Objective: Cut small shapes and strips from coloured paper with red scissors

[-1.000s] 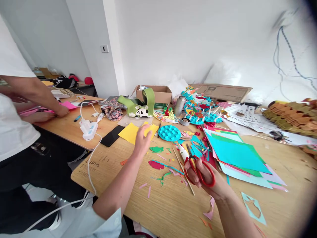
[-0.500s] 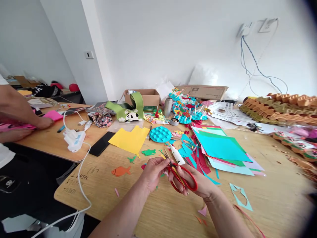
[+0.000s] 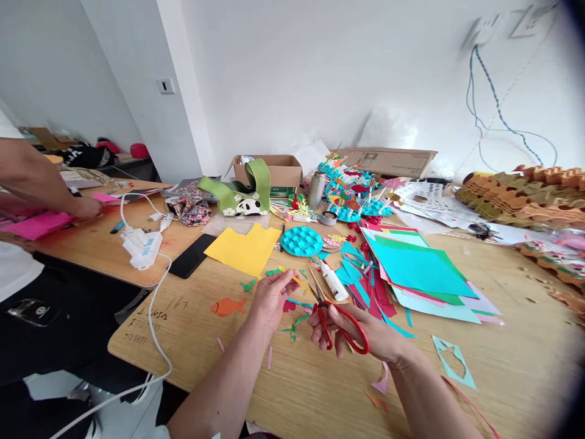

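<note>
My left hand (image 3: 274, 297) pinches a narrow yellow paper strip (image 3: 296, 279) between thumb and fingers. Red-handled scissors (image 3: 325, 312) are in my right hand (image 3: 361, 332), their blades parted slightly and pointing up beside the strip's lower end. I cannot tell whether the blades touch the paper. A white glue bottle (image 3: 333, 280) lies just beyond the scissors. To the left of my left hand is an orange paper fish (image 3: 227, 306). Green paper scraps (image 3: 296, 328) lie between my hands, and a notched yellow sheet (image 3: 244, 249) rests behind them.
Coloured paper sheets (image 3: 420, 268) are stacked at right, near a cut-out light-blue scrap (image 3: 454, 361). A blue scalloped disc (image 3: 301, 241) and steel flask (image 3: 317, 190) stand behind. At left are a phone (image 3: 194, 256), a power strip (image 3: 142, 247) and another person's arm (image 3: 41, 177).
My hands have moved apart. The yellow strip now shows in my left hand, away from the scissors' handles, and the scissors' blades have parted. The other person's pink sheet has shifted.
</note>
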`<control>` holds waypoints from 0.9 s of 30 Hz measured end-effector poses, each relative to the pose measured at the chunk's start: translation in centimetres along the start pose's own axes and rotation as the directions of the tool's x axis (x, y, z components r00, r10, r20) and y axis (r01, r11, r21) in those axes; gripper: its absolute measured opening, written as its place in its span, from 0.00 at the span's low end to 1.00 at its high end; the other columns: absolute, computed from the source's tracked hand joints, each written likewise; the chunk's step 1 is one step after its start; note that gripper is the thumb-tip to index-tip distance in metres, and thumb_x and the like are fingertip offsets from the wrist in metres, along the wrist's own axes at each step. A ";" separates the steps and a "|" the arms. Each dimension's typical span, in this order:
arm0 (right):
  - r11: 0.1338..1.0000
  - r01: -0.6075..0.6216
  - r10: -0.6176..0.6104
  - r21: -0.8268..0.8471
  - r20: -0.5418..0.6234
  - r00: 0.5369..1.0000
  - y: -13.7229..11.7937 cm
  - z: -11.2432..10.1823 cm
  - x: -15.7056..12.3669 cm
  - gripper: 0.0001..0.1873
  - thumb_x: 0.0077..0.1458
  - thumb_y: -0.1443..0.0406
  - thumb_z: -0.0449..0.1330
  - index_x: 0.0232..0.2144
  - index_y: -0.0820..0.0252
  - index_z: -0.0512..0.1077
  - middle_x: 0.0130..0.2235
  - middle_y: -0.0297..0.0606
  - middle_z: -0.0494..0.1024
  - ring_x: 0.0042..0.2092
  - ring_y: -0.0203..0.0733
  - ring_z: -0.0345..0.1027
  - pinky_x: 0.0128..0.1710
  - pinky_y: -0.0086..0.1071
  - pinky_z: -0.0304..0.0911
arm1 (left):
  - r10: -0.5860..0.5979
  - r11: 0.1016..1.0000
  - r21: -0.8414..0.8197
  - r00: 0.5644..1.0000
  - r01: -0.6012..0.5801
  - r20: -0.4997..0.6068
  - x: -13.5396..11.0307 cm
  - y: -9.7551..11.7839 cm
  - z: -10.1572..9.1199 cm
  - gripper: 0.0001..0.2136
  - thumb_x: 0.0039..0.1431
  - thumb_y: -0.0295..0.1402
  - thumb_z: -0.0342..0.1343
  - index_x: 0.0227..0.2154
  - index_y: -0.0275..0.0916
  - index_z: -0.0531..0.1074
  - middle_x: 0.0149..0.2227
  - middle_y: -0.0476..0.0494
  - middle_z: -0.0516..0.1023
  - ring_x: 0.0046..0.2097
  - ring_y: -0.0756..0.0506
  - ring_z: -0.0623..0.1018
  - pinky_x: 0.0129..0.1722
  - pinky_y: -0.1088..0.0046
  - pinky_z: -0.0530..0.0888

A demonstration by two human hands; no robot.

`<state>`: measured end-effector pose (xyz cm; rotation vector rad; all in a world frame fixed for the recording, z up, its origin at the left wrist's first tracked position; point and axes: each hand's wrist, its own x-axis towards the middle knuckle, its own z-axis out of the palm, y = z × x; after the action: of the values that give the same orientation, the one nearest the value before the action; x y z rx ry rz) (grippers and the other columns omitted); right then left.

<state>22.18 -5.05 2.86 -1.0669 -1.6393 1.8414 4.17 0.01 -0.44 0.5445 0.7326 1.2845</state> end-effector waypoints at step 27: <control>0.878 0.055 -0.390 -0.476 -0.642 0.660 -0.1 1.1 1.2 0.13 0.50 0.56 0.58 0.32 0.59 0.68 0.33 0.39 0.76 0.31 0.38 0.65 0.31 0.31 0.61 | 0.106 0.994 0.019 0.993 -0.106 -0.044 0.2 0.3 -0.3 0.11 0.40 0.35 0.67 0.26 0.33 0.77 0.27 0.44 0.79 0.27 0.49 0.77 0.34 0.70 0.74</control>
<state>20.60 -4.83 2.70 -1.4398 -1.5654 0.7080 3.76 0.24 -0.46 0.5762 0.7603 1.3938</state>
